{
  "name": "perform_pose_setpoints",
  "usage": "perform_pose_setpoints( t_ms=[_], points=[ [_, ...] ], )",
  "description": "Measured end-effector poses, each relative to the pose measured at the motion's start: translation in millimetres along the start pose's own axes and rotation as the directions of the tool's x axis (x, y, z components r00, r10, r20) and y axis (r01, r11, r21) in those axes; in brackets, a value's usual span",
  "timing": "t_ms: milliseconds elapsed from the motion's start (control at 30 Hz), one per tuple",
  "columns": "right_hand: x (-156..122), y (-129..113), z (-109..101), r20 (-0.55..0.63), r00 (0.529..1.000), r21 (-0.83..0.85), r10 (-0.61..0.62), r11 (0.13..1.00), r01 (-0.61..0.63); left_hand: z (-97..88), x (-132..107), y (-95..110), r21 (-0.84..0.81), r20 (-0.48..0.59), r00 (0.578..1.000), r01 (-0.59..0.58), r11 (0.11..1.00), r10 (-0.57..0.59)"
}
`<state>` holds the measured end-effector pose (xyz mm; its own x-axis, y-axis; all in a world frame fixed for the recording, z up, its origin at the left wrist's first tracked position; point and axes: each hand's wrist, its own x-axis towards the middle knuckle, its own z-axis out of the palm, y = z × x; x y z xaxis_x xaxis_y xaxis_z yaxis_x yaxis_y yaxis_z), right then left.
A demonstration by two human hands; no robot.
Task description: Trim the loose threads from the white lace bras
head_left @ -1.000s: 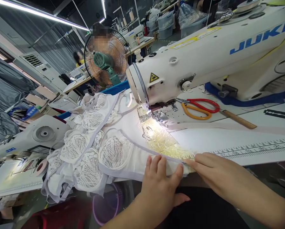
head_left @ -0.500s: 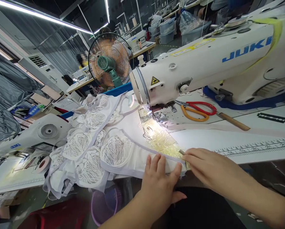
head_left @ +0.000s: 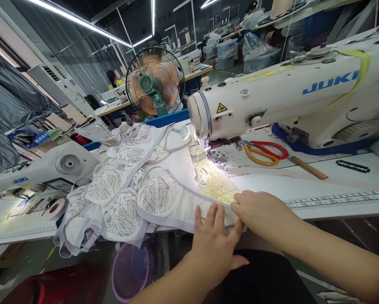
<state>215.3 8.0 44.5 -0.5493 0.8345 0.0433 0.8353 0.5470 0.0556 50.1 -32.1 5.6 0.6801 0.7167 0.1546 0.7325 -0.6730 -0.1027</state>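
A white lace bra (head_left: pixel 159 196) lies at the front of the sewing table, its side band stretched to the right. My left hand (head_left: pixel 213 245) rests on that band with fingers spread, pressing the fabric down. At the band's right end, my right hand (head_left: pixel 260 213) is closed, its fingertips beside my left fingers; whatever it grips is hidden. Behind the hands is the sewing machine (head_left: pixel 227 112), with its lamp lighting the yellowish, shiny plate area (head_left: pixel 219 181) under the needle. More white lace bras (head_left: pixel 103 185) are heaped to the left, linked by grey-white edging.
Red-and-orange-handled scissors (head_left: pixel 267 152), a wooden-handled tool (head_left: pixel 309 167) and a black razor blade (head_left: pixel 353 166) lie right of the needle. A ruler strip (head_left: pixel 338 199) runs along the table. A fan (head_left: pixel 155 82) stands behind; a purple basket (head_left: pixel 115 274) sits below. Another person sits far back.
My right hand has moved slightly left and up, closer to my left hand. The small metal piece at its fingertips is now out of sight. The whole view has shifted a little.
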Motion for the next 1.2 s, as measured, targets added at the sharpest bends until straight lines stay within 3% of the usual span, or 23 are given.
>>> perform_pose_setpoints(
  t_ms=[167, 467, 900, 1067, 1200],
  points=[
    [-5.0, 18.3, -1.6, -0.022, 0.999, -0.028, 0.032, 0.999, -0.033, -2.5, -2.7, -0.6, -0.038, 0.0, 1.0, 0.01, 0.999, -0.01],
    [-6.5, 5.9, 10.6, -0.006, 0.999, 0.021, 0.033, 0.999, -0.033, -1.4, -2.3, -0.9, -0.025, 0.01, 1.0, 0.001, 1.0, -0.001],
    [2.5, 26.4, 16.3, -0.107, 0.99, 0.085, 0.095, 0.993, -0.086, 3.1, -0.1, 0.8, 0.035, -0.024, 0.999, 0.04, 0.999, -0.039],
    [-10.7, 27.1, 13.8, -0.133, 0.991, 0.166, 0.031, 0.986, -0.009, -0.6, -1.7, -2.1, -0.004, -0.016, 1.0, 0.026, 1.0, -0.026],
    [-29.6, 30.0, 22.4, -0.161, 0.984, 0.247, 0.07, 0.969, -0.029, -5.3, -4.1, -2.4, -0.067, 0.015, 1.0, 0.015, 0.998, -0.014]
  ],
)
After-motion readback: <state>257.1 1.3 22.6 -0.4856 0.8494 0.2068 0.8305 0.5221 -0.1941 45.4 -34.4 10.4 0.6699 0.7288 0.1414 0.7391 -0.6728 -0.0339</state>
